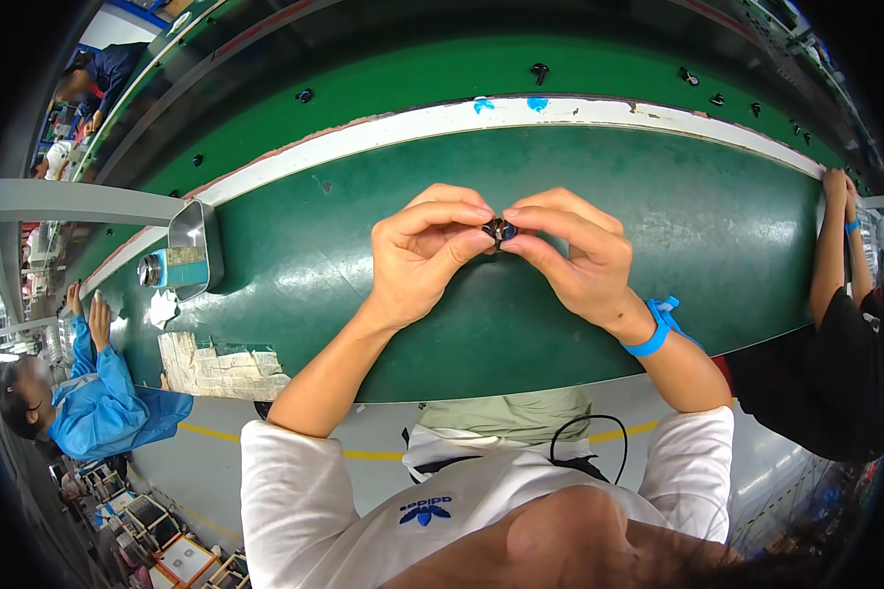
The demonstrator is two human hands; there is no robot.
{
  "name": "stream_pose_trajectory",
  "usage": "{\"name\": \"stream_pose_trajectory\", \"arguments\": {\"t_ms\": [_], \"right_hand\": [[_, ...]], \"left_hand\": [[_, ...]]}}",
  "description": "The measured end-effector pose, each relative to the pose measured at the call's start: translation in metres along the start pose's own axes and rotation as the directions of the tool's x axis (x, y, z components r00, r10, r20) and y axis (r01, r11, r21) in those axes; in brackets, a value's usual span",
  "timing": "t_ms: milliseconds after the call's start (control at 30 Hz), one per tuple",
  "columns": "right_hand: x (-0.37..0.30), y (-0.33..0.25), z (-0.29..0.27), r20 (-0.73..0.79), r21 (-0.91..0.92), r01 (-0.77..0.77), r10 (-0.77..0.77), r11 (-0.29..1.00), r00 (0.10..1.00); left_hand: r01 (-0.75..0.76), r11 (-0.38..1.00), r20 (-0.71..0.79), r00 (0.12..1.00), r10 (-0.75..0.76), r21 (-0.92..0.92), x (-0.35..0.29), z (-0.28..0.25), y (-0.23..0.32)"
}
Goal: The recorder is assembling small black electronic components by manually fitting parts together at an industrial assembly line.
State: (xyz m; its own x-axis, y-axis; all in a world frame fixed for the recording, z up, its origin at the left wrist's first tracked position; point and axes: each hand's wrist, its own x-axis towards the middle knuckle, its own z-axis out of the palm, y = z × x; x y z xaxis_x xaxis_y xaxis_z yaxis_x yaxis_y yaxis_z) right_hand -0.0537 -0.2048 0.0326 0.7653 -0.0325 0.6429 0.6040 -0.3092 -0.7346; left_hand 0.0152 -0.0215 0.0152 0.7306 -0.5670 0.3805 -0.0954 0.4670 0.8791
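Note:
Above the green worktable (344, 255), my two hands meet at a small black earbud (499, 232) with shiny spots. My left hand (424, 245) pinches its left side between thumb and forefinger. From the other side, the thumb and forefinger of my right hand (578, 247) grip it too. Fingertips cover much of the earbud, so its details are hard to make out. A blue wrist strap (648, 344) with a cord circles my right wrist.
Beyond a white ledge (403, 120) runs a green conveyor belt (413, 74) carrying several small black earbuds (539, 73). At left stand a metal tray (209, 250) and a blue-labelled bottle (177, 267), near worn tape (221, 365). Co-workers sit at left (118, 402) and right (815, 363).

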Motion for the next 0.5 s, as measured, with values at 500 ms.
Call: {"name": "stream_pose_trajectory", "arguments": {"t_ms": [500], "right_hand": [[-0.0034, 0.0007, -0.0016, 0.042, 0.093, -0.068, 0.064, 0.993, 0.997]], "left_hand": [[0.017, 0.999, 0.056, 0.998, -0.020, 0.051, -0.0013, -0.0044, 0.0021]]}}
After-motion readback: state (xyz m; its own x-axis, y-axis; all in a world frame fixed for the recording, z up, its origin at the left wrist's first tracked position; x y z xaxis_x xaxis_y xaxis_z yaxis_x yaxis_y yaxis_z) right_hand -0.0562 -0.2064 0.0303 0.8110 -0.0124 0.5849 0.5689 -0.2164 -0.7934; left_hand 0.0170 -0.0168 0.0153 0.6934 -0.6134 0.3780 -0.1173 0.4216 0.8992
